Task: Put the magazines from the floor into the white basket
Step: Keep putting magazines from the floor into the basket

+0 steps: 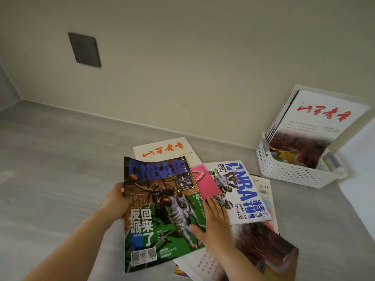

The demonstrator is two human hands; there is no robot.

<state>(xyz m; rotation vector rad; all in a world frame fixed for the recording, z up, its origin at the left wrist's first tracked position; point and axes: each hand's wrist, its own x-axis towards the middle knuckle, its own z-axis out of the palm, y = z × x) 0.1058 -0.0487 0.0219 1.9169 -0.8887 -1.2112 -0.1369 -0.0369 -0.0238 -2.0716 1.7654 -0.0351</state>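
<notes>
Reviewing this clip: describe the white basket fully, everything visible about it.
The white basket is a rectangular, plastic-looking bin whose walls are perforated with rows of small holes, under a plain rim. It stands on the grey floor at the right, against the wall, apart from the loose pile. Several magazines already stand in it, leaning back; the front one has a white cover with red brush characters above a reddish landscape. Neither hand touches it.

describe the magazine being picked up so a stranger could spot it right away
Left of the white perforated plastic basket by the wall, loose magazines lie on the grey floor. The dark basketball magazine sits atop the pile between both hands. Unlike the white NBA magazine beside it, its cover is green and black.
</notes>
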